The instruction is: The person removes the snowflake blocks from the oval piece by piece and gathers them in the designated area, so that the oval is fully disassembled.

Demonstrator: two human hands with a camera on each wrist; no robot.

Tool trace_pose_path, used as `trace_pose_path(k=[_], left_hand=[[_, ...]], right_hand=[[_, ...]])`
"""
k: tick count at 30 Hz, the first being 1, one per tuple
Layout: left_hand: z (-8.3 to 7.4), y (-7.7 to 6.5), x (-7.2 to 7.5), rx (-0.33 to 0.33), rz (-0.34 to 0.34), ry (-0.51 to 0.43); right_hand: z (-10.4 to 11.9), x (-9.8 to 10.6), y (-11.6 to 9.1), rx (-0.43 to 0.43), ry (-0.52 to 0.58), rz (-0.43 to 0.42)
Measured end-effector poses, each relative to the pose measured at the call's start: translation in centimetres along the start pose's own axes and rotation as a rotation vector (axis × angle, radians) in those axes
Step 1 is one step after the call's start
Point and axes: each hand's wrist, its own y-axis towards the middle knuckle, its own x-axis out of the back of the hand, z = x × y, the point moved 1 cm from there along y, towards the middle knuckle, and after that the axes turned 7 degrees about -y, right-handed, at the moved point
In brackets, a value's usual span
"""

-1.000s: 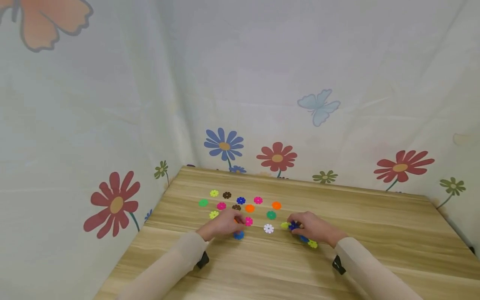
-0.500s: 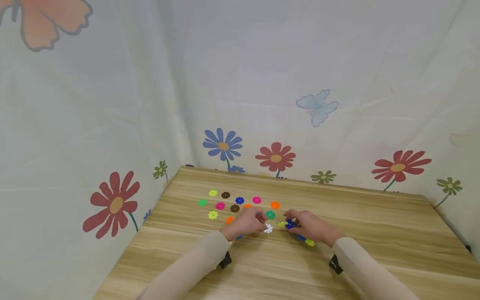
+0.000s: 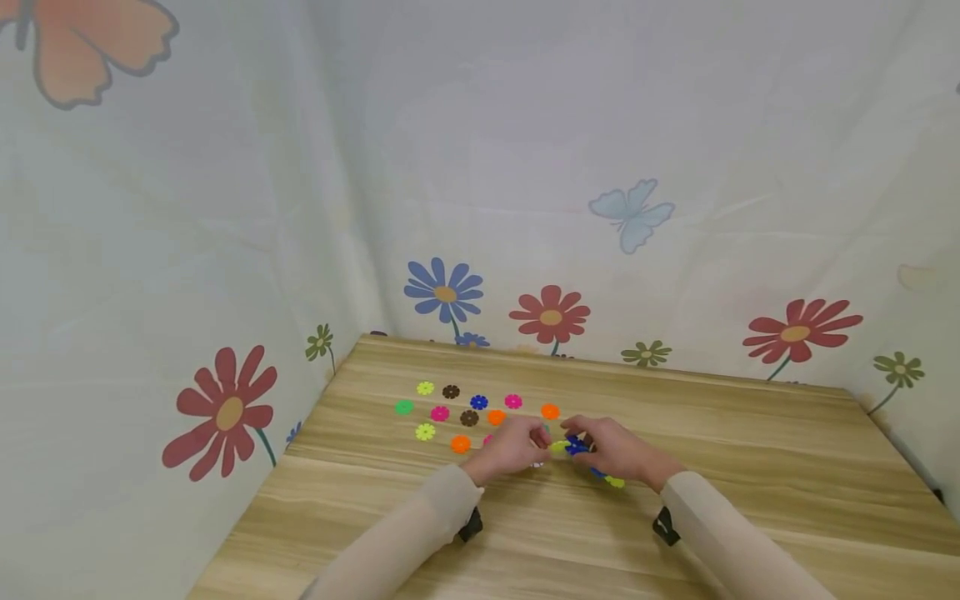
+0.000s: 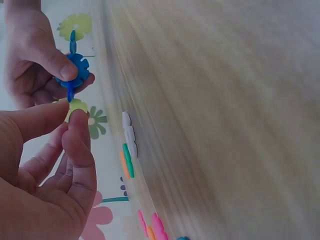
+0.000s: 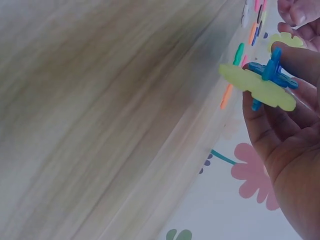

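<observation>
My right hand (image 3: 618, 450) grips a small chain of interlocked plastic flower discs, blue and yellow. Thumb and fingers hold a blue disc (image 4: 80, 72) in its middle. At its near right end is a yellow disc (image 5: 257, 87), slotted across a blue one. Another yellow disc (image 3: 559, 447) sticks out at the left end, beyond the dark blue disc (image 3: 576, 445). There my left hand (image 3: 513, 446) pinches that yellow disc between thumb and index fingertip, its other fingers curled loosely. The left hand partly covers a white disc (image 4: 129, 134) lying on the table.
Loose flower discs lie flat on the wooden table (image 3: 570, 550), left of and beyond my hands. Among them are an orange disc (image 3: 461, 444), a brown disc (image 3: 469, 417) and a green disc (image 3: 404, 407). A flower-printed curtain (image 3: 480, 167) stands behind the table.
My left hand has moved right, from over the loose discs to the left end of the chain, and now pinches the yellow disc. The right hand has kept its grip and shifted slightly left.
</observation>
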Motion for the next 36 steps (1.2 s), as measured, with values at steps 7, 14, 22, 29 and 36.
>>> trace_pose_path(k=[7, 14, 22, 29, 36], left_hand=[[-0.1, 0.2, -0.4, 0.006, -0.023, 0.02], [-0.5, 0.4, -0.6, -0.008, -0.058, 0.058], [0.0, 0.5, -0.8, 0.008, -0.12, 0.021], [0.4, 0.7, -0.9, -0.014, -0.174, 0.028], [0.3, 0.7, -0.9, -0.008, -0.17, 0.04]], right_hand=[[0.1, 0.0, 0.2, 0.011, -0.01, -0.009], [0.2, -0.1, 0.4, 0.015, -0.027, -0.001], [-0.1, -0.4, 0.6, -0.087, 0.049, -0.013], [-0.7, -0.6, 0.5, -0.128, 0.061, -0.07], [-0.6, -0.5, 0.4, -0.082, 0.05, -0.101]])
